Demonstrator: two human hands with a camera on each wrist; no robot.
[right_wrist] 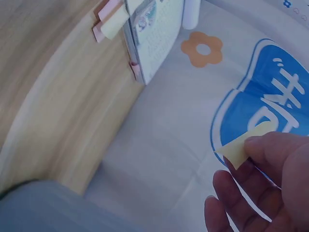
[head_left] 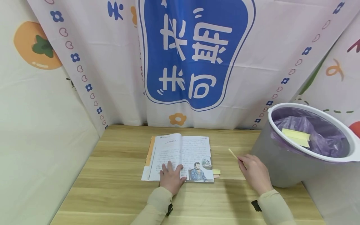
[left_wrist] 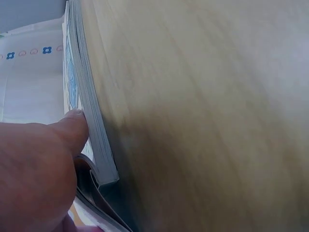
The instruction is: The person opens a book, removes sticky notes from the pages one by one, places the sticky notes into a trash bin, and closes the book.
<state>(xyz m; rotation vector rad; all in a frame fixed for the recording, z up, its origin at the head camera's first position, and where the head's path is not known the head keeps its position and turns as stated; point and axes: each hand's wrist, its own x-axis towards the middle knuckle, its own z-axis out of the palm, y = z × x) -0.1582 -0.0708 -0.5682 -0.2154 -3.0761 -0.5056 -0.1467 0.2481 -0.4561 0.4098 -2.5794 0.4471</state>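
Wood tabletop [head_left: 112, 193]: open bk [head_left: 194, 153] under L hand [head_left: 171, 180], fingers spread; R hand [head_left: 256, 173] w/ grip pinched on yellow slip [right_wrist: 236, 149], nr grey bin [head_left: 284, 168].

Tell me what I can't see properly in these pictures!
Small print in the open book: too small to read, head view.
Page beneath the left grip: hidden by it, head view.
Bottom of the bin: hidden by the purple bag, head view.
Part of the yellow strip: covered by the right grip, right wrist view.
Sleeves: cut off by the bottom edge, head view.
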